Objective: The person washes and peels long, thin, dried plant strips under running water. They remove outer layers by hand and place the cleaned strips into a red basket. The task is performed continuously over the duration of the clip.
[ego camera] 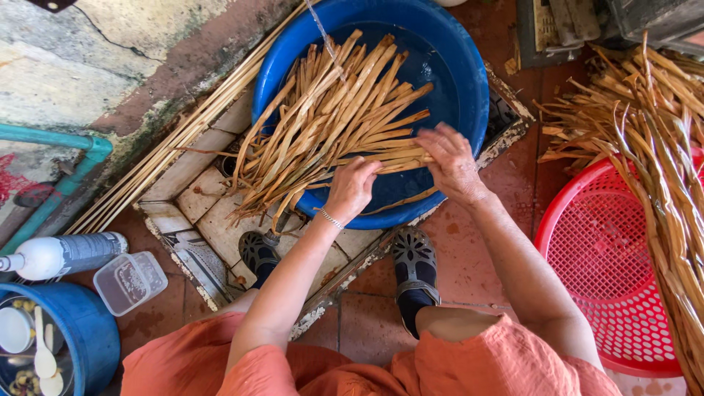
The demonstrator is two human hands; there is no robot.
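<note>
Orange-clad knees (440,359) crouch over wet red floor tiles (469,264) beside a stained concrete wall (88,66). Left hand (352,187) and right hand (451,161) each grasp the long tan dried leaf strips (330,117), which fan lower-left to upper-right across the round blue plastic basin (469,88).

Bundle of long tan dried leaf strips (330,117): wet, fanned, lying across blue basin (469,88), ends overhanging its left rim.

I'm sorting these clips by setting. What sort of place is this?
Probably an outdoor wash area at a home workshop: a blue basin of water holds dried leaf strips that both hands work, on wet floor tiles, with a red basket alongside.
</note>
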